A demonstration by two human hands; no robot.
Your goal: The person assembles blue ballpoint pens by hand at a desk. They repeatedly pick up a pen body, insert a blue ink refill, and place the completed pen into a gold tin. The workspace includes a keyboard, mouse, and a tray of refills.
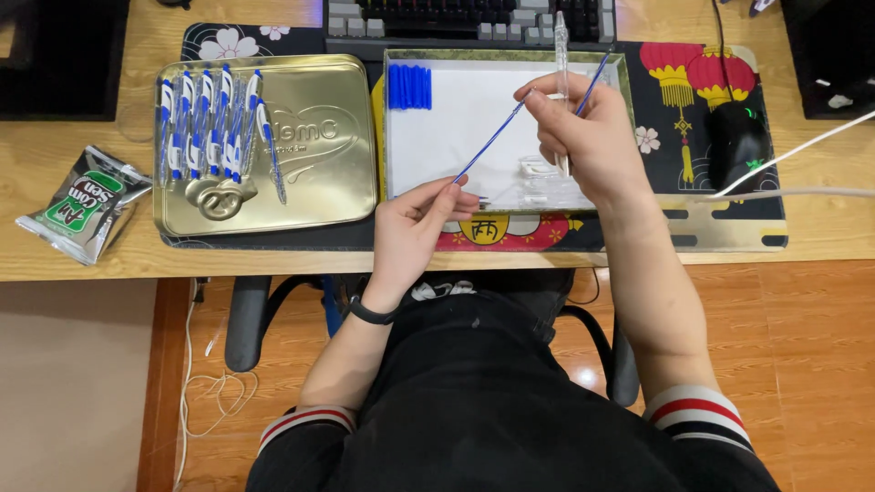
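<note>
Wooden desk (55, 255) carries a white tray (474, 128). Left hand (415, 228) pinches a blue refill (488, 146); at two o'clock, right hand (583, 137) grips a clear pen barrel (561, 46).

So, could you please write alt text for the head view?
Seen from above, the left hand and right hand hold a thin blue refill over a white tray; the right also grips a clear pen barrel. Finished pens lie on a gold tin lid.
</note>
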